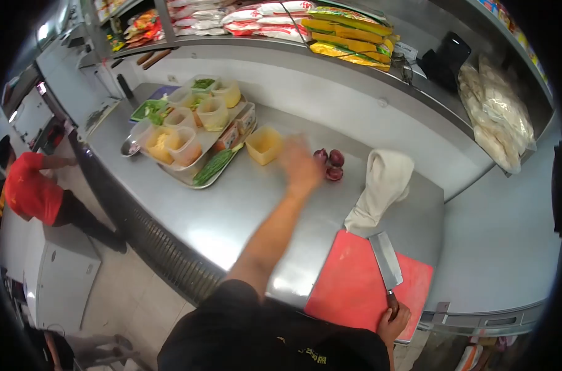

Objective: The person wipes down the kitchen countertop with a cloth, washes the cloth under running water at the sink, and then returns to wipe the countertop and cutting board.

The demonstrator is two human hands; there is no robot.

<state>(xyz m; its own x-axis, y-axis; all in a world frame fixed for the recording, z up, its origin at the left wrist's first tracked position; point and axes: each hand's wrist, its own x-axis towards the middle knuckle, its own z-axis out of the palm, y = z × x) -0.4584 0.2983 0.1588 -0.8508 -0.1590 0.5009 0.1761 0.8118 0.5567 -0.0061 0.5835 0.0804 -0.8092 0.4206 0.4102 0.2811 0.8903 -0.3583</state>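
Observation:
My left hand [301, 166] is stretched over the steel counter, smeared by motion, between a square yellowish container [264, 146] and several red onions [335, 159]. Whether its fingers hold anything cannot be made out. At the lower right, my right hand [395, 321] is closed round the dark handle of a cleaver [386, 256]. The cleaver's wide blade lies flat on a red cutting board [346, 281]. A folded pale cloth [383, 185] rests just beyond the board, to the right of the onions.
A metal tray [202, 183] at the back left bears several plastic tubs [212, 115] of food and a green bundle [216, 166]. Packed bags [349, 37] fill the shelf above. A person in a red top [34, 188] stands at the far left, beyond the counter.

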